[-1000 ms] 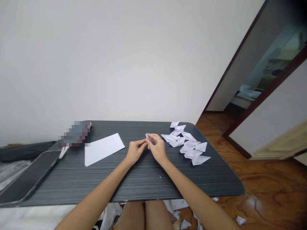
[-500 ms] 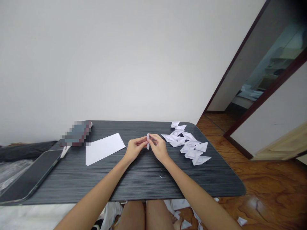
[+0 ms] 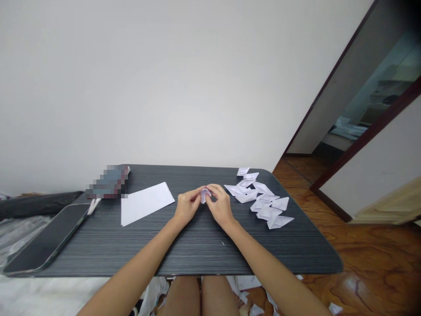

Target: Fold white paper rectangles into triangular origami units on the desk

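Note:
A small folded piece of white paper (image 3: 204,195) is held between my two hands above the middle of the table. My left hand (image 3: 187,205) pinches its left side, and my right hand (image 3: 219,204) grips its right side with thumb and fingers. The fingers cover part of the paper, which looks bent open in the middle. To the right of my right hand lie several folded paper boats (image 3: 263,202), close together and partly overlapping. Left of my left hand rests a stack of white paper sheets (image 3: 146,204).
The dark striped table (image 3: 197,259) stands against a white wall (image 3: 197,87). At the left are a blurred-out object (image 3: 108,182), a dark phone-shaped panel (image 3: 49,239) and a long black item (image 3: 36,205). Paper scraps (image 3: 335,308) lie on the wooden floor (image 3: 365,263).
The paper between my hands has gone from a thin upright edge to a wider, opened-out shape. My fingers have shifted around it. The whole view has moved slightly.

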The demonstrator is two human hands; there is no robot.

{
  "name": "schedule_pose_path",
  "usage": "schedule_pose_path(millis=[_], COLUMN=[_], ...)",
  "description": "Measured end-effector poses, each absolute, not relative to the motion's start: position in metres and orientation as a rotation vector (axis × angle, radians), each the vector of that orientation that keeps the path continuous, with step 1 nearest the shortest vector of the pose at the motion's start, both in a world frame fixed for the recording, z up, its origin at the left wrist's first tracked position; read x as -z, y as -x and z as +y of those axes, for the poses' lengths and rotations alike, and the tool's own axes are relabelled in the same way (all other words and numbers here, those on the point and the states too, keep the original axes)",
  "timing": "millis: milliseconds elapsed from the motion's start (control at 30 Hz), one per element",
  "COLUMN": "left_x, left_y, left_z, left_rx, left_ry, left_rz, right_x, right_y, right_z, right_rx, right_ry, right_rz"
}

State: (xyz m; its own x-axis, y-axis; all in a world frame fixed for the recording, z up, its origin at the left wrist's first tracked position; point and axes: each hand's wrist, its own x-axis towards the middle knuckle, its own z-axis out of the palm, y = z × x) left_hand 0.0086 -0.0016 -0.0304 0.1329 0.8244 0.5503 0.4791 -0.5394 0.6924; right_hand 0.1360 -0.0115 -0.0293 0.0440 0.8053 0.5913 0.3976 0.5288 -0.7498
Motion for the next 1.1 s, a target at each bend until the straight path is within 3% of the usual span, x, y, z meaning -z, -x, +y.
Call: schedule_pose_path(millis=[367,633,1100], left_x=[0.019,0.022,0.023], left_y=[-0.006,-0.006,-0.008], left_z=[-0.003,-0.002,-0.008], left_rx=[-1.289,-1.296,-0.906], left_ry=[-1.270,-1.462,-1.698], left_rz=[0.872,0.891,0.889], right_x=[0.017,0.028,0.020], right_y=[-0.154,-0.147,-0.150], right_z=[-0.007,0.000,-0.003], right_rx=[-0.727,-1.046,-1.086], right_ry=[0.905,0.840,0.928], right_rz=[-1.618,-1.353,-1.424])
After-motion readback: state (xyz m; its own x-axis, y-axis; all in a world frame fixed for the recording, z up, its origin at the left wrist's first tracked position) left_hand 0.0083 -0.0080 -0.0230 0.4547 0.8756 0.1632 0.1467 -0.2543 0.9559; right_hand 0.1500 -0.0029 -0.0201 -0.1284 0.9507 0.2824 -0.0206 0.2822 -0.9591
